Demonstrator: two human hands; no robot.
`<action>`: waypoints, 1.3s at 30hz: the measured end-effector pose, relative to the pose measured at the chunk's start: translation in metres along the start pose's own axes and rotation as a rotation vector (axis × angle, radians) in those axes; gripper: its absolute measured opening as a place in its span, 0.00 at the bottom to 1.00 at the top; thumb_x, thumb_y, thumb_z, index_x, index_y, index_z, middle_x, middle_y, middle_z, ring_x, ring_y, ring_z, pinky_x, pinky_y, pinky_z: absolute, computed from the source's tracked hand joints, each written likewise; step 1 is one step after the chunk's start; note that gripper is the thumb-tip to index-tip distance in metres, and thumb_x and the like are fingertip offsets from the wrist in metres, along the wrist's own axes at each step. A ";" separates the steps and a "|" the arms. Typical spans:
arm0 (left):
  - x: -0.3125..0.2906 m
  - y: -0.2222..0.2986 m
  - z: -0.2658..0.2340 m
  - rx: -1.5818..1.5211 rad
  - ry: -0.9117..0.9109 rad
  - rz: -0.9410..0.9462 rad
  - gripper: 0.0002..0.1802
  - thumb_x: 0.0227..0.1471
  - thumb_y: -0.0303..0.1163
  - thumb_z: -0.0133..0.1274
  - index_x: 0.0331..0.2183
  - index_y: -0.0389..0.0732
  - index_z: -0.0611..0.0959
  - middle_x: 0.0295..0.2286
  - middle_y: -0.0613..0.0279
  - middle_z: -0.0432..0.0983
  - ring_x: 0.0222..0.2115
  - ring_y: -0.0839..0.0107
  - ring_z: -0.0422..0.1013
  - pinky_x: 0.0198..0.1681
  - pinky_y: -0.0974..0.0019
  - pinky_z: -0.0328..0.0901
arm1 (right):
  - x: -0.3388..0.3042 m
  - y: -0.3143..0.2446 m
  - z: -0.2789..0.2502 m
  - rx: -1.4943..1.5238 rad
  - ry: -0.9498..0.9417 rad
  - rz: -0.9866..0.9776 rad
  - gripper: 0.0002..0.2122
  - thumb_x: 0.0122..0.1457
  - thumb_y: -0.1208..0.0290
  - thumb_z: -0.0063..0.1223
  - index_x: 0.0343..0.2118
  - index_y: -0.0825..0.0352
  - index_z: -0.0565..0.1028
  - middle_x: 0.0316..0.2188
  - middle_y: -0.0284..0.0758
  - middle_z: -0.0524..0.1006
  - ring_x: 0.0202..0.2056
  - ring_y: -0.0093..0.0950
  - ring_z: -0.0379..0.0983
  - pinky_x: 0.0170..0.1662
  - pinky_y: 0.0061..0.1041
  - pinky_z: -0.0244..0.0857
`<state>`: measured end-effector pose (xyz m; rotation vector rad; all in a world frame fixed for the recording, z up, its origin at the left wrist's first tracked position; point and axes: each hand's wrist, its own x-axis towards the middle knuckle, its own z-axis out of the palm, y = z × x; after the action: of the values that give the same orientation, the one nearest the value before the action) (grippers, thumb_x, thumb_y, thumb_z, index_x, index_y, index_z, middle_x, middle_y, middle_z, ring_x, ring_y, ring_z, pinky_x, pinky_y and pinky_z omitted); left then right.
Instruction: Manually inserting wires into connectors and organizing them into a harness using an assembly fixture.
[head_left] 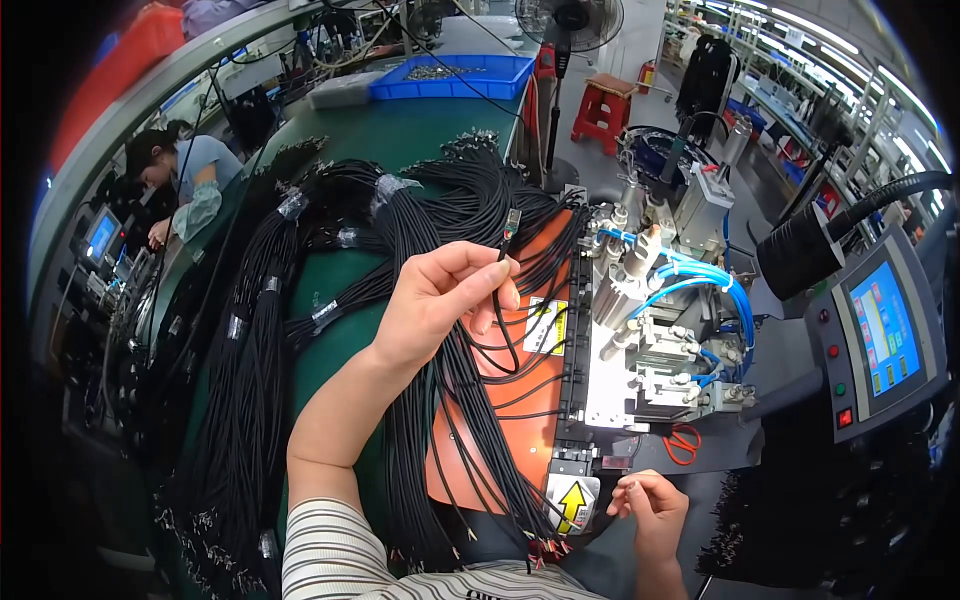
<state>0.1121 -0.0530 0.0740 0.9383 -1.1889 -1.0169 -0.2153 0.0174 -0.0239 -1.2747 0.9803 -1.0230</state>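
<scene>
My left hand is raised over the orange board, thumb and fingers pinched round a thin black cable. A small metal connector with coloured wires at its base points up from the pinch, and the cable hangs below the fingers. Lower down at the right, my right hand has its fingers curled together beside the machine's front corner; whatever they hold, if anything, is too small to make out. Bundles of black cables lie under and left of my left arm, several tied with clear wrap.
Right of the orange board stands a metal machine with blue air tubes. Red-handled scissors lie near it, and a touch-screen panel stands farther right. A blue tray sits at the back; a co-worker sits at the left.
</scene>
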 end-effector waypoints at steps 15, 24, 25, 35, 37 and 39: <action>-0.012 0.005 0.012 -0.026 -0.043 0.017 0.09 0.59 0.28 0.51 0.39 0.34 0.81 0.26 0.61 0.79 0.19 0.84 0.70 0.22 0.81 0.65 | -0.001 -0.019 0.011 -0.033 -0.035 -0.036 0.06 0.61 0.81 0.47 0.35 0.74 0.76 0.27 0.36 0.76 0.24 0.23 0.75 0.24 0.14 0.65; -0.046 -0.003 0.052 0.932 -0.397 0.959 0.16 0.41 0.23 0.60 0.37 0.33 0.80 0.28 0.55 0.78 0.24 0.63 0.75 0.24 0.68 0.70 | 0.035 -0.044 0.028 0.443 -0.351 0.316 0.16 0.67 0.66 0.37 0.37 0.75 0.74 0.25 0.43 0.77 0.20 0.28 0.75 0.18 0.17 0.61; -0.048 -0.005 0.055 0.969 -0.388 1.004 0.18 0.39 0.23 0.58 0.38 0.34 0.80 0.28 0.56 0.77 0.23 0.66 0.74 0.23 0.68 0.69 | 0.036 -0.045 0.029 0.530 -0.383 0.299 0.20 0.68 0.63 0.33 0.37 0.76 0.74 0.25 0.43 0.77 0.19 0.30 0.75 0.17 0.17 0.60; -0.059 -0.011 0.058 1.117 -0.393 1.137 0.20 0.35 0.26 0.57 0.37 0.32 0.81 0.29 0.59 0.75 0.22 0.70 0.70 0.22 0.70 0.65 | 0.049 -0.048 0.031 0.702 -0.659 0.389 0.23 0.70 0.57 0.30 0.39 0.75 0.74 0.27 0.42 0.78 0.22 0.28 0.76 0.21 0.17 0.65; -0.060 -0.013 0.059 1.115 -0.366 1.174 0.22 0.31 0.26 0.57 0.36 0.32 0.81 0.29 0.62 0.72 0.23 0.72 0.69 0.21 0.71 0.64 | 0.050 -0.047 0.033 0.779 -0.693 0.421 0.22 0.70 0.58 0.31 0.39 0.75 0.73 0.28 0.41 0.78 0.22 0.28 0.76 0.21 0.17 0.65; -0.062 -0.013 0.060 1.121 -0.351 1.171 0.22 0.32 0.26 0.57 0.36 0.33 0.81 0.29 0.62 0.72 0.24 0.71 0.69 0.23 0.70 0.65 | 0.050 -0.046 0.034 0.818 -0.713 0.437 0.22 0.70 0.58 0.32 0.39 0.75 0.73 0.28 0.41 0.78 0.22 0.28 0.76 0.21 0.17 0.65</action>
<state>0.0463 -0.0001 0.0531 0.6252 -2.2563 0.5532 -0.1711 -0.0228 0.0231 -0.5982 0.2008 -0.4590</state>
